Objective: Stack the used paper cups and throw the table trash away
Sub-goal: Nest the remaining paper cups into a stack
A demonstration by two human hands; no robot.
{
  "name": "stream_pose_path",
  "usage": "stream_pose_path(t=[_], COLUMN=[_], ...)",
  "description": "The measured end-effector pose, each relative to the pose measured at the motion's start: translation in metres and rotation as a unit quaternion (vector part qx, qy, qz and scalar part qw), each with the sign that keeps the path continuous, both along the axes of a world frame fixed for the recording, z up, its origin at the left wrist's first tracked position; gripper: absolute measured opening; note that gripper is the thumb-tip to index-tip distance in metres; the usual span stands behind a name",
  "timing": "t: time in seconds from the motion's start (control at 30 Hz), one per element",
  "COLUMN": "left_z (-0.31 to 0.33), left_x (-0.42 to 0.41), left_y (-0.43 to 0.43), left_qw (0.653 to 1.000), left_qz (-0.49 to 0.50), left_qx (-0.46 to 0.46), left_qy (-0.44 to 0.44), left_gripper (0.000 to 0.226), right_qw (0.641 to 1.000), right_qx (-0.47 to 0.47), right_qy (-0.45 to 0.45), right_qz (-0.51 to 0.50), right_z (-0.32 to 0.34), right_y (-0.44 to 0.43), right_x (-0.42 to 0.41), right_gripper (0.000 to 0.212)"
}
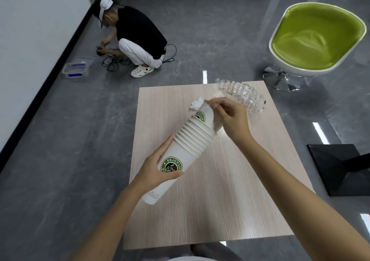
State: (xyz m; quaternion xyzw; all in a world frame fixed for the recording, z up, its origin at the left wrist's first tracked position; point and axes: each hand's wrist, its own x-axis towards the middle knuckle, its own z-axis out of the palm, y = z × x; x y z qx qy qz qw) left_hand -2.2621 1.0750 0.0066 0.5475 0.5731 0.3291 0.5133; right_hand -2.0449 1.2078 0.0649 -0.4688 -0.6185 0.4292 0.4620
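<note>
- Left hand (pixel 158 167) gripped the stack of cups (pixel 188 146) low down, tilted above the table (pixel 220 200).
- Right hand (pixel 230 116) curled round its top end, partly hiding it.
- Crumpled paper (pixel 195 104) lay half hidden behind the stack.
- Crushed bottle (pixel 242 94) lay beyond, partly behind that hand.

Both bare forearms reach forward and angle inward. The left hand (pixel 158 170) wraps the near end of the cup stack (pixel 192 138), thumb across the front; the right hand (pixel 230 118), fingers curled, pinches the far end
</note>
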Motion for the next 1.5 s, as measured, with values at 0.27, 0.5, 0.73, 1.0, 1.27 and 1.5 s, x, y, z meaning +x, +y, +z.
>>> stream_pose_path(t=[0.27, 0.5, 0.73, 1.0, 1.27, 1.5], left_z=[-0.001, 0.004, 0.005, 0.006, 0.008, 0.008], left_x=[0.003, 0.007, 0.014, 0.020, 0.024, 0.024], left_y=[-0.002, -0.004, -0.005, -0.005, -0.005, -0.004], left_qw=[1.000, 1.000, 1.000, 0.999, 0.999, 1.000], left_qz=[0.005, 0.002, -0.015, 0.001, 0.013, 0.013], left_qx=[0.007, 0.011, 0.017, 0.030, 0.037, 0.021], left_qy=[0.000, -0.007, 0.002, 0.023, 0.025, 0.018], left_gripper=[0.103, 0.100, 0.102, 0.104, 0.101, 0.103], right_qw=[0.999, 0.999, 0.998, 0.998, 0.998, 0.997], right_qx=[-0.026, -0.033, -0.043, -0.041, -0.049, -0.050], right_qy=[-0.009, -0.013, -0.044, -0.043, -0.012, -0.027], right_qz=[0.038, 0.041, 0.022, 0.029, 0.022, 0.052], right_z=[-0.004, -0.008, -0.004, 0.001, 0.001, 0.000], right_y=[-0.015, -0.023, -0.030, -0.037, -0.042, -0.041], right_x=[-0.008, -0.013, -0.019, -0.026, -0.026, -0.024], right_gripper=[0.018, 0.019, 0.019, 0.022, 0.026, 0.024])
